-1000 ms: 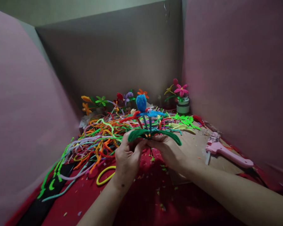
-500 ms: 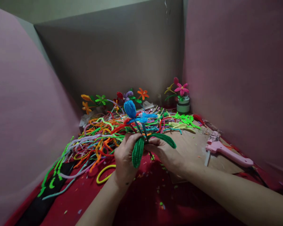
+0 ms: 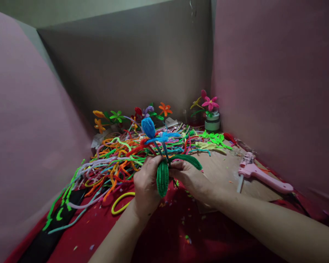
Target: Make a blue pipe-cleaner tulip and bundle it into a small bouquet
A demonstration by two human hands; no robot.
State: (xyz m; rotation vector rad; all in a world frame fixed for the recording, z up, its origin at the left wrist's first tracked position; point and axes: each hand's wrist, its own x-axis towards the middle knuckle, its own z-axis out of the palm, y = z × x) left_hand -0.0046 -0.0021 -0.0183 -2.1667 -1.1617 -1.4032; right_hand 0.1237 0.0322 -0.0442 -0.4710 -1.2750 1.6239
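Both hands close around the stems of a small pipe-cleaner bouquet. It carries a blue tulip-like bud [image 3: 148, 127], a flat blue flower [image 3: 164, 137] and two green leaves. My left hand [image 3: 147, 179] pinches the stems from the left, with one leaf [image 3: 162, 179] hanging down in front of its fingers. From the right, my right hand [image 3: 188, 177] grips the same stems just below the other leaf [image 3: 188, 160], which arches to the right. Dark stem ends poke out under the fingers. The fingertips of both hands are partly hidden.
A heap of loose coloured pipe cleaners [image 3: 109, 160] spreads behind and left. A pink glue gun [image 3: 263, 176] rests on a brown board [image 3: 219, 170] at right. Finished flowers line the back, some by a pale green jar [image 3: 212, 122]. Scraps dot the red cloth [image 3: 164, 233].
The hanging leaf has swung slightly to the right over the left hand, and the bouquet has turned a little. Both hands keep their grip on the stems.
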